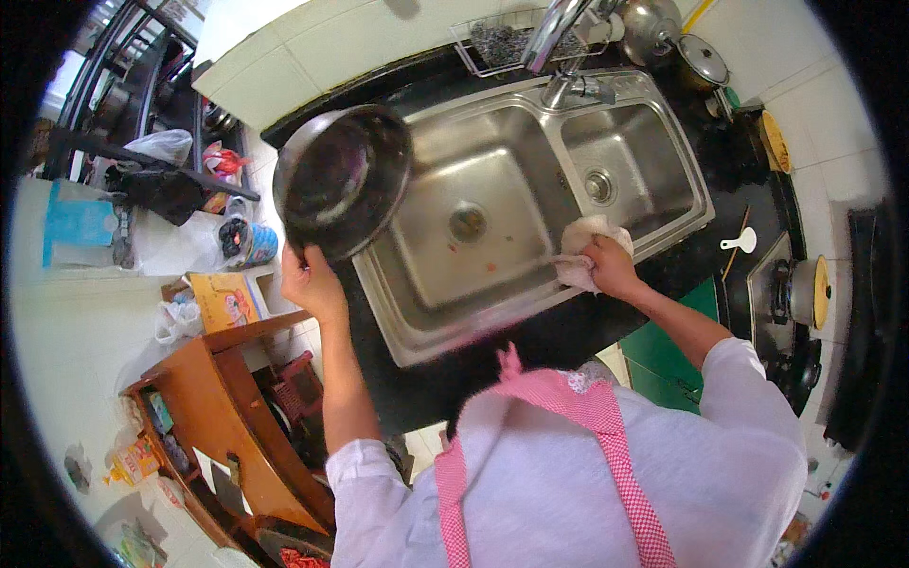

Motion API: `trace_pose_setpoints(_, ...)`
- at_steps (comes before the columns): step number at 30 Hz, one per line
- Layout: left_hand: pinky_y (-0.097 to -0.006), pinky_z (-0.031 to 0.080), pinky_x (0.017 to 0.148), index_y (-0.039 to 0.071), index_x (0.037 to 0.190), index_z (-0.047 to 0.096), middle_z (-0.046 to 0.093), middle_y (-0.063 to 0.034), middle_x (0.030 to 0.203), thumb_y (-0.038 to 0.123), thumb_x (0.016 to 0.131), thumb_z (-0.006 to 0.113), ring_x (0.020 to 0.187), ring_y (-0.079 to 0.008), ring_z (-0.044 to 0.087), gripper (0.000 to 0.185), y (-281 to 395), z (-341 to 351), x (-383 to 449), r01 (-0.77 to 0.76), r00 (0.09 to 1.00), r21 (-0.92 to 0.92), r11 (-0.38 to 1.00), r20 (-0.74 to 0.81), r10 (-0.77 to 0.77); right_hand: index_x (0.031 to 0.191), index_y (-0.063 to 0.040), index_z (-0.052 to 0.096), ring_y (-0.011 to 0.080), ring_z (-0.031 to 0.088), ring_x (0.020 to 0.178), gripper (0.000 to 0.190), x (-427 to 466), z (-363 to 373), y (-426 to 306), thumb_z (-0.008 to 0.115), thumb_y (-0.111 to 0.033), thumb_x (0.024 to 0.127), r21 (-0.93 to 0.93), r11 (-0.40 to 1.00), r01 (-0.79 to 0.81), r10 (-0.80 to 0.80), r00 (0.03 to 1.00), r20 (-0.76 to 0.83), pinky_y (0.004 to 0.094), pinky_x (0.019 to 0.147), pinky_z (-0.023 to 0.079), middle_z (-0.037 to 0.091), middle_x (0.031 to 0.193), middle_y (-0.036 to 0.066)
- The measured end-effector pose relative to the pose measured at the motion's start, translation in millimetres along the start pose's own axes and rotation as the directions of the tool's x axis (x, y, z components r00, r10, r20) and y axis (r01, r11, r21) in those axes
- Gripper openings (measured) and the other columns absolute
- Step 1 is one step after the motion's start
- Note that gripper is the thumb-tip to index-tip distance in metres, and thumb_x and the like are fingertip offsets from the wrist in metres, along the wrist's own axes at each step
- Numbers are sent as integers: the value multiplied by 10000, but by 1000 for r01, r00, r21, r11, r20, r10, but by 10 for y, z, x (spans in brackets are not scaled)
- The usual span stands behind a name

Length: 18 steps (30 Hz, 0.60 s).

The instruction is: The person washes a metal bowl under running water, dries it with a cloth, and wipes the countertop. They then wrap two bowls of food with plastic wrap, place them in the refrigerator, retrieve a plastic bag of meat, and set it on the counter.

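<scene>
My left hand [313, 284] grips a dark round pan [341, 177] at its near side. The pan is tilted, its inside facing up, and covers the left edge of the sink; its handle is hidden by my hand. My right hand [612, 270] is closed on a pale cloth [595, 238], which lies across the front of the divider between the two bowls. Small orange scraps lie near the drain of the large sink bowl [490, 184]. The small sink bowl [635, 153] is to its right, with a chrome faucet [564, 85] behind.
A wire rack [490, 67] with scouring pads stands behind the sink. Metal pots with lids [703, 60] sit at the back right. A white spoon [740, 241] lies on the black counter [731, 184], near a stove with a pot [806, 292]. A wooden cabinet [234, 405] stands at left.
</scene>
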State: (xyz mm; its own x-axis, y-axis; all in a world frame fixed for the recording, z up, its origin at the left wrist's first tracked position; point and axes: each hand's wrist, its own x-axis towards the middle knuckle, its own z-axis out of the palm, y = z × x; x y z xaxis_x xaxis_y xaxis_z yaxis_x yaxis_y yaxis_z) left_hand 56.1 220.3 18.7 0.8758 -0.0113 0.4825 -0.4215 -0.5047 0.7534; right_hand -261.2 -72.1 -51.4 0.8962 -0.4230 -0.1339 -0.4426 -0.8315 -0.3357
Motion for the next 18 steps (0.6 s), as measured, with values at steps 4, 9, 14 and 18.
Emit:
trace_pose_setpoints(4,-333,481,586,4,700,459,553,-188,1138,-27,718,564,771,-312,603,111,81,-44,198,-531,843,133,837,-24,538,826,-88,638,331,566,752,215,115,499,-812,588,-120,620,129,978,164,-172,984,48,447,666,442,571,736,137)
trace_pose_setpoints(9,-322,476,560,5,722,466,520,-191,1185,-41,710,554,752,-306,596,100,282,-27,448,-628,771,125,768,-32,636,836,-72,624,310,595,713,234,425,1334,-2416,579,-208,651,368,815,447,-475,880,-16,411,608,478,605,758,137)
trace_pose_setpoints(14,-294,452,579,-39,819,553,608,-163,945,29,776,522,662,-213,578,86,342,-66,520,-262,961,-18,965,-96,259,883,-44,609,313,594,764,220,1699,1270,-2680,541,-187,730,821,569,45,-79,997,0,418,676,475,614,809,161)
trace_pose_setpoints(18,-252,378,523,-35,735,558,554,-50,628,61,781,512,528,-90,425,116,251,-49,433,128,984,-245,961,-92,-155,951,-25,596,289,582,867,250,2714,989,-2752,521,-171,761,387,635,669,-445,726,-524,401,747,474,606,870,194)
